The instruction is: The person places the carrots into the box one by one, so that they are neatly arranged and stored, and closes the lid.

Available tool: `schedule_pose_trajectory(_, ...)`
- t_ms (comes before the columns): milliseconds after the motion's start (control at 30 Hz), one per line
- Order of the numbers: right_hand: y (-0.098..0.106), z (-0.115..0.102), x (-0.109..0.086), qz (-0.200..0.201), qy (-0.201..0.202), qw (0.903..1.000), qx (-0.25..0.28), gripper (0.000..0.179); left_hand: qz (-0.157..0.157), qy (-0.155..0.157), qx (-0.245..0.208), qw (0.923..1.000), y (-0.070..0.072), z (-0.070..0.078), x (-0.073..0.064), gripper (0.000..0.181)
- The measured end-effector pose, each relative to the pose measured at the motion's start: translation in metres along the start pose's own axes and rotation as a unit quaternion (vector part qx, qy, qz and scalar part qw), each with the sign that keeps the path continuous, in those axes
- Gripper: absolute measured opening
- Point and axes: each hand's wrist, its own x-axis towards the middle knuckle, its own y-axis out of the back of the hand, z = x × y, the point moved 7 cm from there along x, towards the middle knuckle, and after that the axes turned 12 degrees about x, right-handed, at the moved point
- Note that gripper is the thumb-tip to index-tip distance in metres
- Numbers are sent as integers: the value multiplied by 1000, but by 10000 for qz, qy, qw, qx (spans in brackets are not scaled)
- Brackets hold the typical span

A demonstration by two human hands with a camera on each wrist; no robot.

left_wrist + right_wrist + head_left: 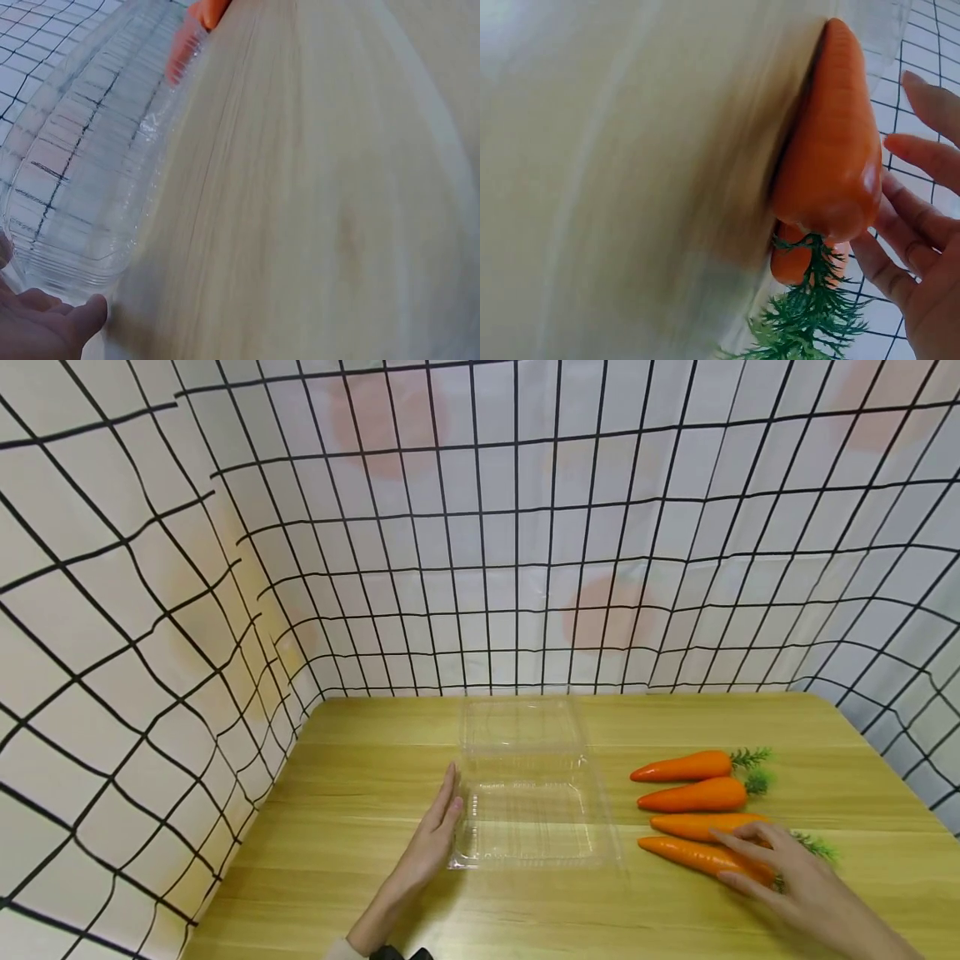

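A clear plastic clamshell box [528, 860] lies unfolded on the table, its lid [521, 727] to the back. My left hand [433, 839] rests at the box's left side with fingers straight; the left wrist view shows its fingertips by the box's [82, 187] rim. To the right lie several orange carrots with green tops. My right hand [787, 872] reaches over the nearest carrot [697, 856], fingers spread and loosely bent. In the right wrist view the fingers are close beside a carrot [832, 142]; whether they touch it I cannot tell.
Behind the nearest carrot lie a second carrot [682, 825], partly under the fingers, a third [697, 795] and the farthest carrot [686, 766]. Wood-grain table [337, 777] surrounds them. White cloth walls with a black grid [517, 539] stand behind and at both sides.
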Motion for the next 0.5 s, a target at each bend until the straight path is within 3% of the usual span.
schedule_pose_trajectory(33, -2, 4, -3, -152, -236, 9995, -159, 54, 2, 3, 2, 10000, 0, 0, 0, 59)
schedule_pose_trajectory(67, 1, 7, -11, -267, -636, 9949, -735, 54, 4, -2, 5, 10000, 0, 0, 0, 59)
schedule_pose_trajectory(100, -1, 9, -13, -376, -705, 9937, -792, 53, 8, 5, 3, 10000, 0, 0, 1, 59)
schedule_pose_trajectory(233, -5, 16, -16, -694, -970, 9890, -875, 46, 15, -4, -9, 10000, 1, 0, 2, 58)
schedule_pose_trajectory(400, -10, 29, -22, -1207, -1808, 9728, -796, 42, -80, -39, -70, 9999, -1, -1, 1, 58)
schedule_pose_trajectory(500, -10, 29, -21, -1257, -1916, 9707, -720, 40, -104, -37, -96, 9999, -1, -3, 1, 58)
